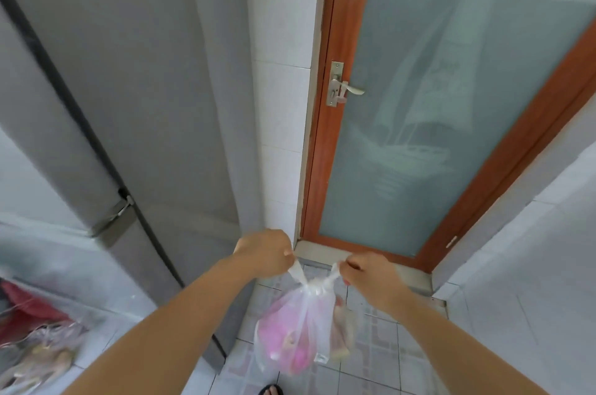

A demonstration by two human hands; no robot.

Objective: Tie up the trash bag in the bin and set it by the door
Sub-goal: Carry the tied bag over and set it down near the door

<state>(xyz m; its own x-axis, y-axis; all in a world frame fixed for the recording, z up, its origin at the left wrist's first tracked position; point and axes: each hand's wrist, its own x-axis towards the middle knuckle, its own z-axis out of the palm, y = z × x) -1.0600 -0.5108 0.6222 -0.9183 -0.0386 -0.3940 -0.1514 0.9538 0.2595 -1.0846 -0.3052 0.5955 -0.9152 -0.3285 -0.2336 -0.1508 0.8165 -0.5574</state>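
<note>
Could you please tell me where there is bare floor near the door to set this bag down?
Bare tiles lie below the trash bag, between the fridge and right wall, up to the door sill. Lower left is crowded with other bags.

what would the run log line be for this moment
stage: tying, bag held above floor | left hand: pulls one bag handle | right hand: pulls other handle | trash bag: knot at neck | door: shut, ahead
</note>
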